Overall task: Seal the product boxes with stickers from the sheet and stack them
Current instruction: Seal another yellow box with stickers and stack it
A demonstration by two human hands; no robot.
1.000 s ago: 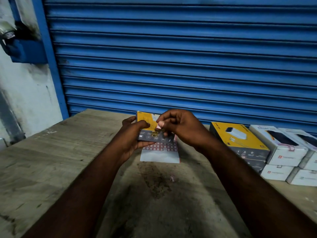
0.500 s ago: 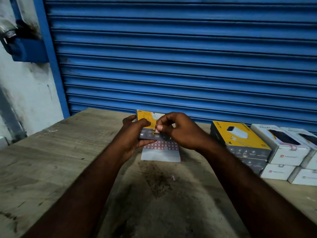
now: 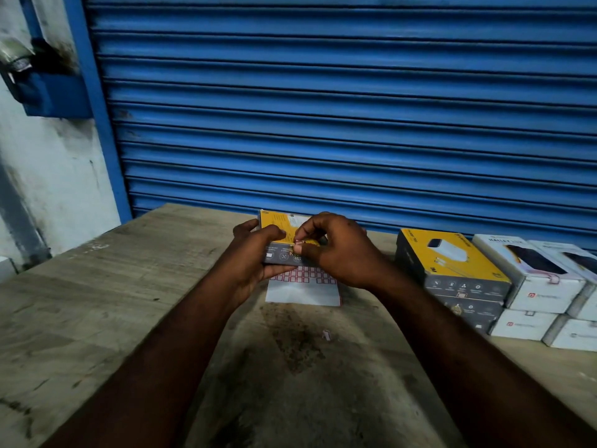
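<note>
Your left hand (image 3: 253, 257) is gripping the yellow box (image 3: 274, 221), holding it above the sticker sheet (image 3: 303, 287) lying on the surface (image 3: 97, 318). Your right hand (image 3: 339, 253) is pinching a sticker (image 3: 298, 243) against the box's near edge.

- Yellow box (image 3: 274, 223): right half hidden behind the right hand (image 3: 339, 250), left end covered by the left hand (image 3: 255, 250).
- Sticker sheet (image 3: 303, 291): far rows hidden beneath the box.
- Sticker (image 3: 298, 244): too small to tell adhesion.
- White boxes (image 3: 575, 334): cut off by the right edge.

Rough wooden table (image 3: 97, 318); ribbed metal shutter (image 3: 323, 108)
</note>
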